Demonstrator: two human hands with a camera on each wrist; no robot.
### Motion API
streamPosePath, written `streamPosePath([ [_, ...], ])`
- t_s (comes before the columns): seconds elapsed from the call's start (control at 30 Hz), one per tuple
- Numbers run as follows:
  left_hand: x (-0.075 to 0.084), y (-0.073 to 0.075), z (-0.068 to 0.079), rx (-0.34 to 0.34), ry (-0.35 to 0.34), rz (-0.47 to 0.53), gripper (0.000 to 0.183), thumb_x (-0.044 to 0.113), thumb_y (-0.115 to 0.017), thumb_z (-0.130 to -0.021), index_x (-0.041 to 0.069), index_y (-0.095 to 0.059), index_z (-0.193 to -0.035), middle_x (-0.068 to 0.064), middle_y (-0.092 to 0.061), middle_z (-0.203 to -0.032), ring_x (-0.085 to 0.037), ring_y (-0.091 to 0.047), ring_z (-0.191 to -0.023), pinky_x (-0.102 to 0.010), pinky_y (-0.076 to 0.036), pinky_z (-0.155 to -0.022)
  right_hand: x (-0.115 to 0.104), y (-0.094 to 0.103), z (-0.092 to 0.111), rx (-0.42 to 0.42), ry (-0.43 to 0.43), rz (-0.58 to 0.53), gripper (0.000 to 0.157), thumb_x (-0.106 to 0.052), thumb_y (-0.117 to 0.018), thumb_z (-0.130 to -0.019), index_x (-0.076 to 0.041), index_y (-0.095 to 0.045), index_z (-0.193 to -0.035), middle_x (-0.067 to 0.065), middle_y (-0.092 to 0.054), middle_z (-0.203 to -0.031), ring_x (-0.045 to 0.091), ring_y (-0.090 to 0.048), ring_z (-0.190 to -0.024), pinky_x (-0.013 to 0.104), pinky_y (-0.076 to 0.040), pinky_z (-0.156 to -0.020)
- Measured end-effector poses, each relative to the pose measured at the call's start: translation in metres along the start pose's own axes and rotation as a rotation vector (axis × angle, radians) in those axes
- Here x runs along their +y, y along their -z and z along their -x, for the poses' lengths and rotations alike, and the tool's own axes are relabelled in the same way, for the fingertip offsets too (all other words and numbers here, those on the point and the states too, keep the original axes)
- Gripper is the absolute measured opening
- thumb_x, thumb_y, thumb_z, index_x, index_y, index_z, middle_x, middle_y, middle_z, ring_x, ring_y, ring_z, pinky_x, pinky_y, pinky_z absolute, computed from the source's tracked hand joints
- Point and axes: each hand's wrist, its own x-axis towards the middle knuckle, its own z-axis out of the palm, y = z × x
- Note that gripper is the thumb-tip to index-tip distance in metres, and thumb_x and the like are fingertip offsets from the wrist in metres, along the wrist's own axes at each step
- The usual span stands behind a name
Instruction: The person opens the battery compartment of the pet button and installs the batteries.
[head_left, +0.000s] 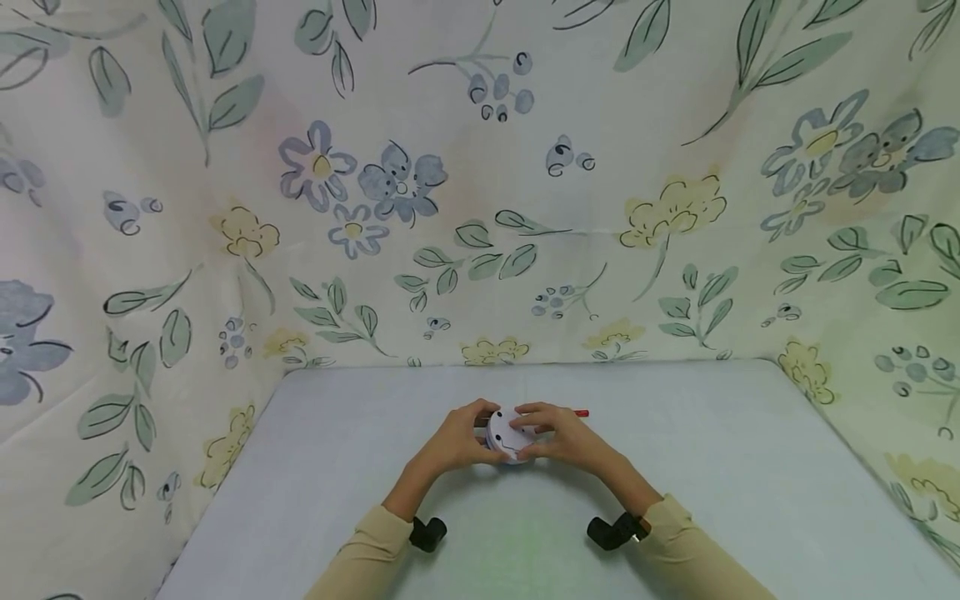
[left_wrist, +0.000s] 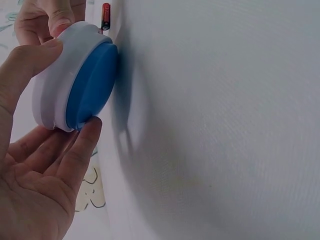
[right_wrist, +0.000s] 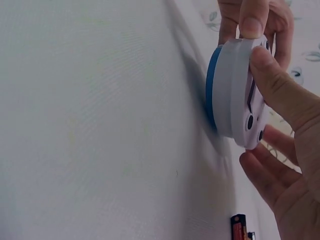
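Note:
Both hands hold a round white device with a blue dome point(head_left: 504, 427) just above the white table, dome side down. Its flat white back, with several black dots and a dark line, faces up. In the left wrist view the blue dome point(left_wrist: 95, 85) shows beside the thick white rim. My left hand point(head_left: 461, 435) grips the left side, thumb on the near edge, fingertips on the far side and dome. My right hand point(head_left: 562, 435) holds the right side, its thumb on the near rim point(right_wrist: 232, 90) and fingers at the back's far edge. The surfaces under the fingers are hidden.
A red and black battery point(right_wrist: 239, 227) lies on the table behind the right hand, with part of a second one point(right_wrist: 251, 235) beside it. A floral cloth point(head_left: 480, 183) hangs behind and at both sides of the white table point(head_left: 360, 417).

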Motion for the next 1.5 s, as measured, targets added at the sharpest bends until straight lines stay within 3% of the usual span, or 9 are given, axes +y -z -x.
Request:
streamPosePath([
  [0.33, -0.004, -0.001, 0.001, 0.003, 0.015, 0.015, 0.070, 0.018, -0.092, -0.077, -0.004, -0.055, -0.133, -0.016, -0.061, -0.130, -0.030, -0.061, -0.119, -0.035, -0.056, -0.089, -0.001, -0.003, 0.001, 0.015, -0.018, 0.011, 0.040, -0.034, -0.083, -0.088, -0.015, -0.072, -0.122, 0.009, -0.058, -0.139, 0.026, -0.055, -0.124, 0.039, -0.054, -0.093],
  [0.6, -0.006, -0.002, 0.001, 0.021, 0.009, 0.018, 0.070, 0.020, -0.091, -0.077, -0.003, -0.055, -0.132, -0.015, -0.062, -0.129, -0.030, -0.061, -0.118, -0.034, -0.056, -0.088, 0.004, -0.006, 0.004, 0.056, 0.029, 0.041, 0.029, -0.027, -0.083, -0.088, -0.020, -0.075, -0.116, 0.005, -0.062, -0.134, 0.024, -0.053, -0.128, 0.052, -0.044, -0.105],
  [0.87, -0.003, -0.003, 0.001, 0.031, 0.024, 0.037, 0.070, 0.019, -0.092, -0.077, -0.002, -0.055, -0.131, -0.015, -0.061, -0.128, -0.030, -0.061, -0.118, -0.035, -0.056, -0.087, 0.002, -0.004, 0.006, 0.080, 0.122, -0.036, 0.019, -0.021, -0.080, -0.091, -0.015, -0.075, -0.109, -0.005, -0.067, -0.104, 0.017, -0.063, -0.091, 0.040, -0.056, -0.079],
  [1.3, -0.002, -0.002, 0.001, 0.016, 0.033, 0.040, 0.072, 0.020, -0.091, -0.078, -0.004, -0.053, -0.134, -0.018, -0.060, -0.129, -0.032, -0.060, -0.118, -0.035, -0.056, -0.088, 0.010, -0.004, 0.006, 0.111, 0.150, -0.040, 0.015, -0.010, -0.077, -0.092, -0.018, -0.076, -0.104, -0.006, -0.068, -0.099, 0.014, -0.062, -0.084, 0.035, -0.055, -0.071],
  [1.5, -0.004, -0.002, 0.002, 0.017, 0.034, 0.048, 0.071, 0.019, -0.091, -0.078, -0.003, -0.053, -0.134, -0.016, -0.060, -0.129, -0.030, -0.061, -0.118, -0.032, -0.056, -0.087, 0.009, -0.002, 0.005, 0.166, 0.190, -0.070, 0.015, -0.004, -0.075, -0.091, -0.013, -0.077, -0.102, 0.002, -0.070, -0.097, 0.013, -0.062, -0.081, 0.030, -0.055, -0.068],
])
